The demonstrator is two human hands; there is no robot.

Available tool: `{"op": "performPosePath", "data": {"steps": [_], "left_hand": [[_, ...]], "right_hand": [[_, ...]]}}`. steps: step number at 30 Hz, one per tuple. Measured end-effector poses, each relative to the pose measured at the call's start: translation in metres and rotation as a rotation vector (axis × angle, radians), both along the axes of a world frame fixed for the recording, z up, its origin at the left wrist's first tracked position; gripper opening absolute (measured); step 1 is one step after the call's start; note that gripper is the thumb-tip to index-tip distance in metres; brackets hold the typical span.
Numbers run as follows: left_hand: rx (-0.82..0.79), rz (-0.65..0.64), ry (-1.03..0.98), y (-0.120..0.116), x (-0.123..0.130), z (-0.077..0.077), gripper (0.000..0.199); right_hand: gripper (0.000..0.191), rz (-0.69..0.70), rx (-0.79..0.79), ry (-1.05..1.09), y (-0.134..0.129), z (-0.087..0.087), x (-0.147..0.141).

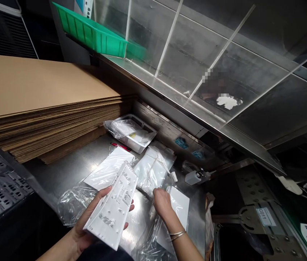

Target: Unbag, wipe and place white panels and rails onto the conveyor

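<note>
My left hand (88, 221) is wrapped round a long white moulded panel (117, 204) with cut-outs and raised bosses, tilted above the metal table. My right hand (162, 203), a bangle at its wrist, is closed at the near edge of a stack of clear plastic bags (152, 168); what its fingers pinch is hidden. Behind the held panel lies a flat white piece (110, 168) in clear film. Under my right forearm is another white piece (180, 203) with clear film round it.
A tall stack of brown cardboard sheets (41, 87) stands at the left. At the back of the table (85, 156) are a grey tray (138, 146), a red pen (120, 146) and a small white bottle (193, 177). A metal ledge carries a green bin (93, 36) and transparent panels above.
</note>
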State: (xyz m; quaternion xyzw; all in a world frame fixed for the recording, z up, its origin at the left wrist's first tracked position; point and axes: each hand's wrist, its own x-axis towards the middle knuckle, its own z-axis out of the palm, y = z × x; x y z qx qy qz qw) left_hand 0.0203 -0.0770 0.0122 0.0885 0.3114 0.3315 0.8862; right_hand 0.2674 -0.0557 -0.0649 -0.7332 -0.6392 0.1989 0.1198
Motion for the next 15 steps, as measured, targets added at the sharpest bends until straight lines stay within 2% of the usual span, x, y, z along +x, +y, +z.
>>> {"op": "performPosePath", "data": {"steps": [2, 5, 7, 10, 13, 15], "left_hand": [[-0.024, -0.008, -0.016, 0.002, 0.001, 0.002, 0.063], [0.016, -0.054, -0.146, 0.01, 0.014, -0.001, 0.06], [0.056, -0.088, -0.244, 0.019, 0.031, -0.01, 0.059], [0.063, -0.098, -0.295, 0.033, 0.057, -0.027, 0.062], [0.096, -0.045, -0.326, 0.04, 0.067, -0.035, 0.064], [0.131, -0.031, -0.364, 0.039, 0.06, -0.033, 0.064]], "right_hand": [[0.015, -0.041, 0.024, 0.174, 0.007, 0.007, 0.016], [0.036, -0.059, 0.048, 0.469, 0.009, 0.019, 0.026], [0.042, -0.047, 0.046, 0.647, 0.005, 0.022, 0.02], [0.036, -0.053, 0.07, 0.87, -0.005, 0.019, 0.005], [0.036, -0.178, 0.23, 1.04, -0.01, 0.018, 0.005], [0.039, -0.288, 0.375, 1.119, -0.011, 0.021, 0.015]]}}
